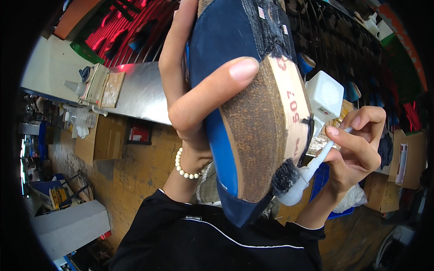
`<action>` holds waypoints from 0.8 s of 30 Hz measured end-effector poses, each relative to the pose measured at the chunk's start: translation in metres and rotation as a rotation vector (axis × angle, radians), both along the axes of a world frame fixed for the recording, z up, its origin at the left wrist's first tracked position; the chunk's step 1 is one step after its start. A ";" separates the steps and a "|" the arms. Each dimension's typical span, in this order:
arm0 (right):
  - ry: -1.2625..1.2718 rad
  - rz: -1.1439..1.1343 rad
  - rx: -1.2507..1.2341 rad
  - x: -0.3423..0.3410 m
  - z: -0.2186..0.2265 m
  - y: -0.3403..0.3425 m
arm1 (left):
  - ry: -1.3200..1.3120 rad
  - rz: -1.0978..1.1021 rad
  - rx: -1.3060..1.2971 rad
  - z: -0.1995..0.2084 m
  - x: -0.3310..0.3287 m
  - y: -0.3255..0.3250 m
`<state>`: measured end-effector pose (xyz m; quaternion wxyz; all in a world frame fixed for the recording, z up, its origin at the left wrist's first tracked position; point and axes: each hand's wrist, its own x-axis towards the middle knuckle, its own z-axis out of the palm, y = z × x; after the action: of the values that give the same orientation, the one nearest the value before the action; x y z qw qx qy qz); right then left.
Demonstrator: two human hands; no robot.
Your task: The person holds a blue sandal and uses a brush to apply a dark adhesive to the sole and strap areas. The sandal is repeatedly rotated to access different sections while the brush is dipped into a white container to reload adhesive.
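Note:
A dark blue shoe (221, 40) is held up close in front of me, its underside turned toward the right. My left hand (194, 99) grips it from the left, with the thumb pressed over its side. The underside shows a brown textured band (253, 122) and a pale strip with red print (294, 104). My right hand (357, 144) pinches the white handle of a brush (312, 169) between thumb and fingers. Its black bristles touch the shoe's underside near the pointed lower end. A beaded bracelet (181, 171) circles my left wrist.
A white square-sided bottle (325, 92) stands behind the shoe, near my right hand. Beyond is a metal worktop (140, 95). Racks at the back hold several shoes, some under red light (122, 27). Cardboard boxes (106, 137) stand at left, and another carton (382, 192) at right.

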<state>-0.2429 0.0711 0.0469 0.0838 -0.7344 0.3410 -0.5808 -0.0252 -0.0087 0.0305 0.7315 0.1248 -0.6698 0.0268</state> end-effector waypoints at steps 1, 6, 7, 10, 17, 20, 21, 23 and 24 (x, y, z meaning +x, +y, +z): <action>0.001 -0.004 0.001 0.000 0.001 0.001 | -0.049 0.085 -0.026 0.001 0.001 -0.001; 0.087 0.012 -0.041 -0.002 0.009 0.005 | -0.050 0.152 -0.011 0.001 0.002 0.001; 0.119 0.012 -0.058 -0.003 0.009 0.006 | -0.018 0.122 -0.013 -0.001 0.001 -0.001; 0.053 0.021 0.044 -0.001 0.012 0.008 | 0.026 0.076 -0.042 -0.003 0.002 -0.005; -0.002 -0.064 0.086 0.001 0.004 0.002 | 0.004 0.137 -0.065 -0.004 -0.002 -0.007; 0.017 0.012 0.080 -0.001 0.003 0.005 | -0.017 0.154 -0.042 -0.006 -0.001 -0.006; 0.013 0.016 0.077 0.000 0.004 0.006 | -0.024 0.162 -0.034 -0.005 0.000 -0.006; 0.035 0.011 0.055 0.000 0.007 0.008 | -0.036 0.181 -0.020 -0.004 0.002 -0.004; 0.049 0.000 0.043 -0.002 0.008 0.008 | -0.037 0.178 -0.014 -0.005 0.001 -0.004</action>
<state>-0.2445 0.0794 0.0549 0.0915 -0.7465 0.3553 -0.5551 -0.0239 -0.0124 0.0260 0.7145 0.1782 -0.6694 0.0988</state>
